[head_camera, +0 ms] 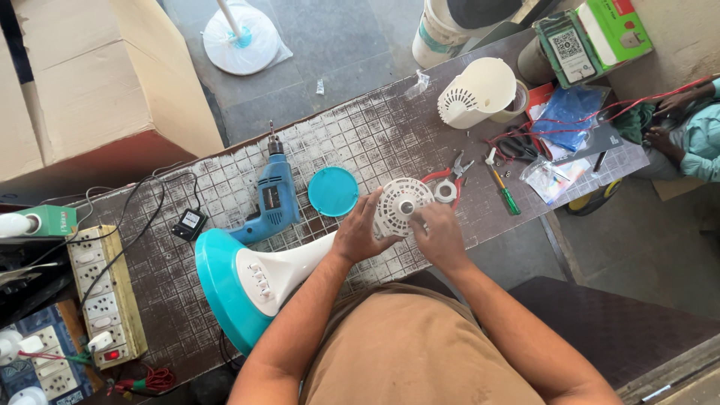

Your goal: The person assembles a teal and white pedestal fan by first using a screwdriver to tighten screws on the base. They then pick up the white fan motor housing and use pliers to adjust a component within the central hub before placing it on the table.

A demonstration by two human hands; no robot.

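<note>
both my hands on the round white vented cover [401,204]

left hand [358,231] curls around its left rim, right hand [439,234] pinches its right edge; it sits on the fan stand [289,266] lying leftward.

Fan motor cover [400,204], white, round w/ radial vents.
Flat-on to the camera at the top of the white neck of a teal-based fan stand [255,279] (stand lying on its side), near the bench's front edge.
</note>
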